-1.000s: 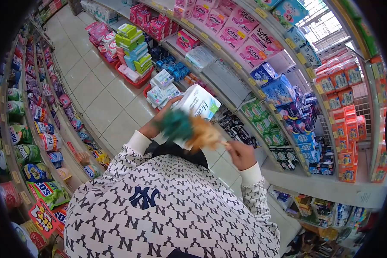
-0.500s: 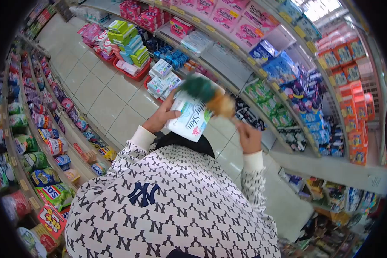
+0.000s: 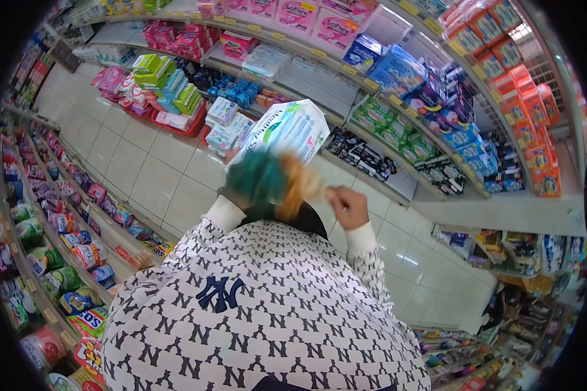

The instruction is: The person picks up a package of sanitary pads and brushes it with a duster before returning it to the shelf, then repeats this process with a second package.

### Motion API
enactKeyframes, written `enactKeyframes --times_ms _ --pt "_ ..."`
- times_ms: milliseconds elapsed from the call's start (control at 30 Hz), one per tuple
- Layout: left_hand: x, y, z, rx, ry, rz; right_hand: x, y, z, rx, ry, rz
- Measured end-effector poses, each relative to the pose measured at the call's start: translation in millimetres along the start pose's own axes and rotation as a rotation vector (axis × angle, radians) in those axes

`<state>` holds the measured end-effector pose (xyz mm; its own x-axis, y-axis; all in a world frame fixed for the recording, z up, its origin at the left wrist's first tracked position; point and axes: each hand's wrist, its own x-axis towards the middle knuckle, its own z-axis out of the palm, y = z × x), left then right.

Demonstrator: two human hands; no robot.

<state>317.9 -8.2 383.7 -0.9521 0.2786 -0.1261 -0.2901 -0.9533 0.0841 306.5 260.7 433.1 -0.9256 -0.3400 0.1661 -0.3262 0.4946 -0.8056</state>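
Note:
A white and pale-blue plastic pack [image 3: 293,130] lettered "Healthy Skin" is held up in front of my chest, tilted, its printed face partly covered. My left hand [image 3: 230,155] grips its near left side; most of that hand is hidden behind the duster. A feather duster [image 3: 261,182] with green and orange feathers, smeared by motion, lies across the pack's lower part. Closed around the duster's thin handle is my right hand [image 3: 347,207], to the right of the pack.
Ahead, red baskets [image 3: 190,128] on the tiled floor hold stacked packs, with similar white packs [image 3: 225,127] beside them. A shelf rack [image 3: 319,78] with pink, blue and green packs curves along the front and right. Bagged goods fill the left shelves [image 3: 78,228].
The duster has swept left and down over the pack. The pack has tilted, and its upper end now points up and right. My right hand moved slightly left; the view shifted.

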Motion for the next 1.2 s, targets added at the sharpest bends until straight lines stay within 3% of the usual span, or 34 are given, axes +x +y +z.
enactKeyframes --times_ms 33,167,200,267,300,400,433,500,533,633,733,833,900,1000,1100,1133,1200 --pt "3.0 -4.9 -0.3 -0.015 -0.011 -0.014 3.8 12.8 -4.5 -0.036 0.089 0.107" --pt "4.6 -11.4 10.8 -0.020 0.081 0.008 3.5 25.9 -38.7 0.067 0.393 0.204" --pt "4.6 -12.1 11.8 -0.013 0.081 0.009 -2.0 18.8 -43.2 0.078 0.377 0.268" --pt "4.3 -12.6 13.7 -0.001 0.086 0.005 -21.1 7.9 -32.7 0.025 0.238 0.088" --pt "6.1 -11.6 2.6 -0.050 0.015 -0.002 -26.2 4.1 -26.7 -0.001 0.170 -0.001" --pt "10.0 -16.5 -25.6 -0.002 -0.331 0.068 -28.2 15.6 -10.9 -0.038 0.008 0.068" --pt "0.7 -15.7 -1.5 0.013 -0.158 0.015 -26.1 33.0 -6.4 0.023 0.103 0.139" --pt "-1.9 -19.1 11.1 -0.075 -0.150 0.026 -6.2 63.0 -2.2 0.143 0.290 0.265" --pt "-2.4 -19.1 18.9 -0.038 0.009 0.032 0.5 64.5 -0.3 0.276 0.312 0.287" --pt "-6.3 -17.2 14.9 0.001 -0.010 0.047 7.8 26.6 17.4 0.652 0.090 0.606" --pt "-0.5 -19.8 12.5 0.294 -0.078 -0.043 7.9 6.3 44.5 1.103 0.066 0.527" --pt "4.7 -19.9 44.4 0.718 -0.018 -0.082 17.2 -5.5 44.1 1.253 0.297 0.421" --pt "18.1 -12.6 45.0 1.131 -0.081 0.258 21.3 -14.9 30.3 1.141 0.275 0.356" --pt "13.8 -6.0 50.7 0.853 0.105 0.040 18.0 -19.3 21.4 0.806 0.189 0.145" --pt "8.1 -0.5 43.1 0.588 0.191 -0.148 17.0 -36.9 17.0 0.877 -0.023 0.121" --pt "5.7 3.0 36.4 0.345 0.218 -0.186 16.5 -47.4 11.1 0.856 -0.006 0.152" --pt "0.2 4.6 28.1 0.369 0.000 -0.033 8.4 -29.1 -5.1 0.425 -0.153 -0.003"
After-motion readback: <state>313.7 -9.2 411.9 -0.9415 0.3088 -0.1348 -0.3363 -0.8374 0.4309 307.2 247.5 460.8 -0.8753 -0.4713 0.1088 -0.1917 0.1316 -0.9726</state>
